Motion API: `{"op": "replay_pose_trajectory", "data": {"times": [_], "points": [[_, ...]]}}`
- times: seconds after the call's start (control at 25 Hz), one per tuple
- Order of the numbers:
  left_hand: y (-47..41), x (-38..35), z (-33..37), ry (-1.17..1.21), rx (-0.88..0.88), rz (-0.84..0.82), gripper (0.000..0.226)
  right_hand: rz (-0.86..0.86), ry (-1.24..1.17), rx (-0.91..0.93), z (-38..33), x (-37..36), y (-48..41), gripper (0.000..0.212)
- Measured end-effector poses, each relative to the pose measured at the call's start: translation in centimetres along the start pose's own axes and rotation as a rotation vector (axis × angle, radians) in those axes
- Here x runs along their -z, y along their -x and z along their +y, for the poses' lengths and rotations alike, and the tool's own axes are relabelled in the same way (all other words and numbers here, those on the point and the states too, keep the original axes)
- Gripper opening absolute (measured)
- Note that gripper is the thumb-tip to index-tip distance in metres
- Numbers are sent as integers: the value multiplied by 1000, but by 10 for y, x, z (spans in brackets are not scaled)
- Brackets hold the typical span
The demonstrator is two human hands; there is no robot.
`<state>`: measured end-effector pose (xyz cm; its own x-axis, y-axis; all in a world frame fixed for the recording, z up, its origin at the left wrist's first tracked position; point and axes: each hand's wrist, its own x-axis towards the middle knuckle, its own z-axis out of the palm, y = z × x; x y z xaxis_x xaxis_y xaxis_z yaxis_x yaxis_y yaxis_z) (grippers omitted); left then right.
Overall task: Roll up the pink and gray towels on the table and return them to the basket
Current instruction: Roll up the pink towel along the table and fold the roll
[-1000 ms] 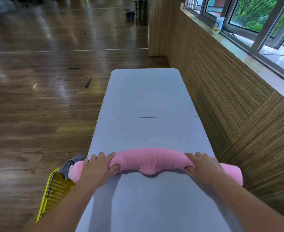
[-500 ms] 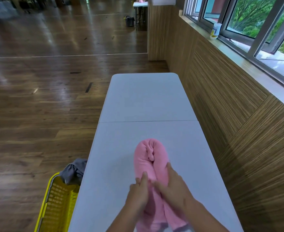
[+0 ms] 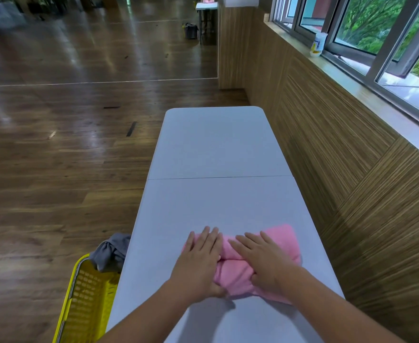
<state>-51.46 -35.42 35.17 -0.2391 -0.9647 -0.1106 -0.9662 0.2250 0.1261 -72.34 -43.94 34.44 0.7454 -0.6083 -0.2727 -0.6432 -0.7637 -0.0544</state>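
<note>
step in hand, by my judgement: compacting the pink towel [image 3: 280,241] into its roll, ahead of the return to the basket [image 3: 84,300].

location: the pink towel lay on the near half of the table [image 3: 216,149], toward its right edge, well short of the centre seam. it was not in the basket.

hands: my left hand [image 3: 198,263] lay palm-down on the towel's left end, fingers straight, their tips reaching past the cloth onto the table top. my right hand [image 3: 265,263] lay palm-down on the middle of the bundle, fingers likewise straight and angled to the left. neither was clenched; both pressed flat. both thumbs sat at the near side of the cloth; whether they hooked under it i cannot tell.

orientation: the bundle's long axis ran across the table, one end toward the basket side, the other toward the wall side. a crease ran along that axis between two lobes. the wall-side end looked broader and looser.

other items: the gray towel [image 3: 109,251] sat bunched at the basket's far rim, just beside the table's left edge. the basket stood on the floor to my left.

next move, as judged: a firm grip round both lobes so the bundle does not spring apart, then a lift left and down into the basket.
</note>
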Motion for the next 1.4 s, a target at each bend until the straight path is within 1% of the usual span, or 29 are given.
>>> {"op": "replay_pose_trajectory", "data": {"times": [0.04, 0.12, 0.16, 0.24, 0.28, 0.36, 0.4, 0.48, 0.6, 0.64, 0.76, 0.84, 0.92, 1.0, 1.08, 1.16, 1.24, 1.32, 1.4], "points": [[-4, -8, -7, -3, 23, -32, 125, 10, -22, -23, -1, 0, 2, 94], [-10, -13, -10, 4, 33, -36, 126, 76, -64, -32, -8, -7, 2, 94], [-12, -14, -7, 2, 38, -31, 127, 110, -62, -13, -13, -12, 0, 97], [-15, -18, -4, -16, 39, -16, 129, 61, -49, -13, -22, -23, -3, 111], [-16, -20, -6, -28, 36, -18, 129, 67, -56, -25, -22, -26, -5, 117], [-14, -19, -15, -50, 27, -53, 130, 58, -83, -56, -10, -24, -1, 123], [-12, -16, -21, -54, 30, -86, 131, 84, -80, -74, 0, -21, 4, 124], [-10, -8, -32, -58, 48, -171, 133, 37, -77, -133, 23, -16, 19, 128], [-10, 0, -37, -46, 73, -234, 134, -93, -28, -194, 49, -9, 32, 137], [-11, 1, -36, -35, 82, -239, 135, -112, -27, -199, 52, -9, 33, 139], [-12, -2, -34, -17, 94, -207, 135, -95, 26, -153, 54, -7, 29, 144], [-13, -2, -32, -28, 94, -191, 135, -83, 97, -107, 55, -5, 23, 142], [-15, -2, -29, -43, 103, -185, 132, -60, 124, -81, 56, -2, 17, 133], [-17, -1, -24, -86, 105, -167, 123, -38, 110, -68, 54, 0, 11, 121], [-20, 1, -17, -123, 109, -145, 108, -59, 71, -56, 47, -2, 10, 116], [-23, 1, -6, -167, 112, -141, 102, -42, 30, -61, 41, -7, 13, 112], [-24, -3, 3, -207, 101, -149, 110, -39, 19, -77, 37, -10, 15, 116], [-24, -10, 8, -198, 71, -117, 121, -45, 57, -86, 34, -11, 11, 118], [-25, -16, 9, -187, 45, -88, 127, -58, 90, -65, 28, -11, 5, 121]]}}
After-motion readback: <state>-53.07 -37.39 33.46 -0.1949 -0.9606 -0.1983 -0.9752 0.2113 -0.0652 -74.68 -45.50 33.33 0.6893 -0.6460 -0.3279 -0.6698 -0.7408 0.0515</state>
